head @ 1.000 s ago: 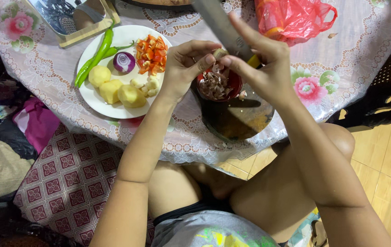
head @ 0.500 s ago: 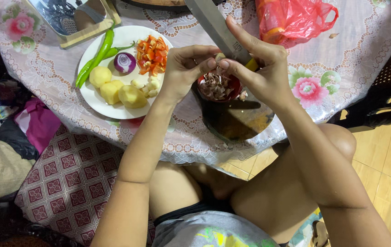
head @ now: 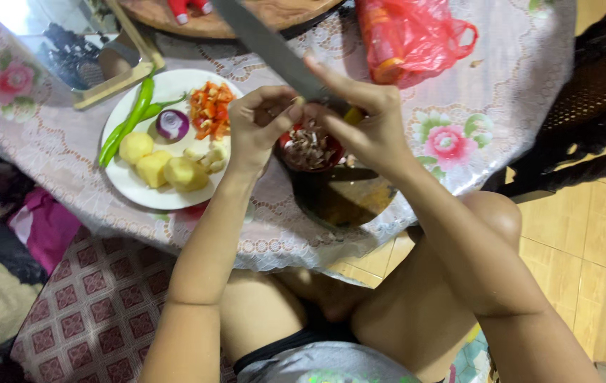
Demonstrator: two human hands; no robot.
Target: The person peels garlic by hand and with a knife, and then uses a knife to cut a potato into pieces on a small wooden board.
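My right hand [head: 365, 126] grips a large knife [head: 264, 44] with a yellow handle, its blade pointing up and to the left. My left hand [head: 259, 128] pinches a small clove, mostly hidden between fingertips, against the blade. Both hands hover over a small red bowl [head: 290, 160] filled with papery peelings. The bowl sits on a dark round cutting board [head: 349, 202] near the table's front edge.
A white plate [head: 127, 183] to the left holds green chillies [head: 130, 118], half a red onion [head: 172, 124], peeled potatoes [head: 152, 167], chopped orange pieces [head: 209, 110] and pale cloves. A red plastic bag [head: 406, 39] lies at the back right. A floral lace tablecloth [head: 502, 92] covers the table.
The view has shifted, so everything sits lower and further left in frame. My hands keep the same grip, with the fingertips working closer together at the blade.
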